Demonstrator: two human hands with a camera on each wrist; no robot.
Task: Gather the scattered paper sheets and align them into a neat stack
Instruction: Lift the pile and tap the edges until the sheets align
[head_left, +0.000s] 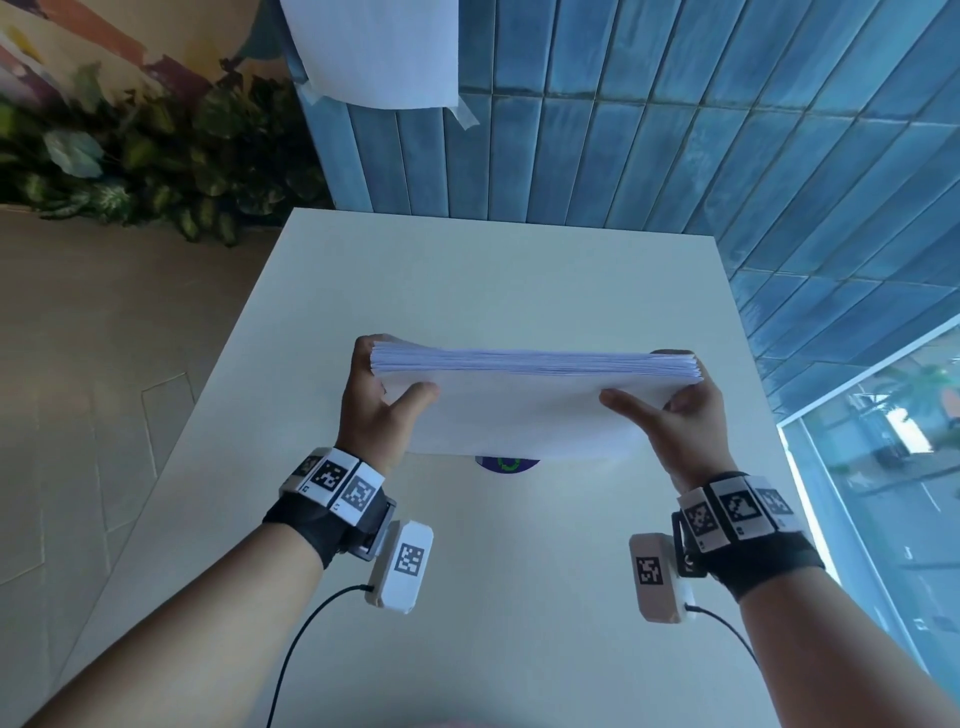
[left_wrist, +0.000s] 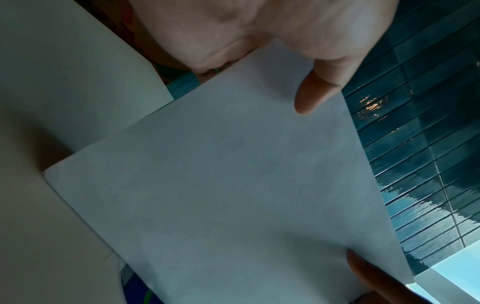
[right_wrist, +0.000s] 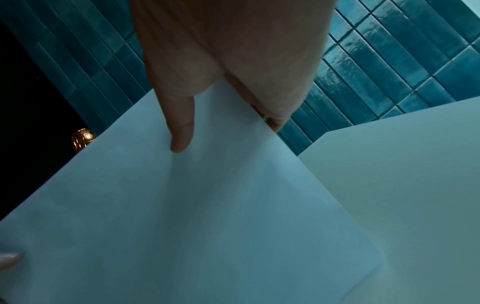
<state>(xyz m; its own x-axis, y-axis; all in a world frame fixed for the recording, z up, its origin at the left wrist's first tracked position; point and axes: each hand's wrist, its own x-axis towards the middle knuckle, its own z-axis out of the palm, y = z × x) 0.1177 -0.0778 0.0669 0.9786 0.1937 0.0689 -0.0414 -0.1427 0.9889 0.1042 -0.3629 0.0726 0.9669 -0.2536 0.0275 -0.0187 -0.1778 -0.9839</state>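
Observation:
A thick stack of white paper sheets (head_left: 524, 410) stands on its long edge on the white table (head_left: 467, 270), its top edges nearly level. My left hand (head_left: 382, 395) grips the stack's left end, thumb on the near face and fingers behind. My right hand (head_left: 675, 410) grips the right end the same way. In the left wrist view the stack (left_wrist: 228, 185) fills the frame under my left hand (left_wrist: 285, 61). The right wrist view shows the stack (right_wrist: 194, 205) with my right hand (right_wrist: 226, 82) pinching it, thumb flat on the sheet.
A round blue and green sticker (head_left: 506, 464) lies on the table just below the stack. A white sheet (head_left: 371, 49) is taped to the blue tiled wall (head_left: 649, 130) behind. Plants (head_left: 140, 156) stand at the far left, a window (head_left: 883, 467) at the right.

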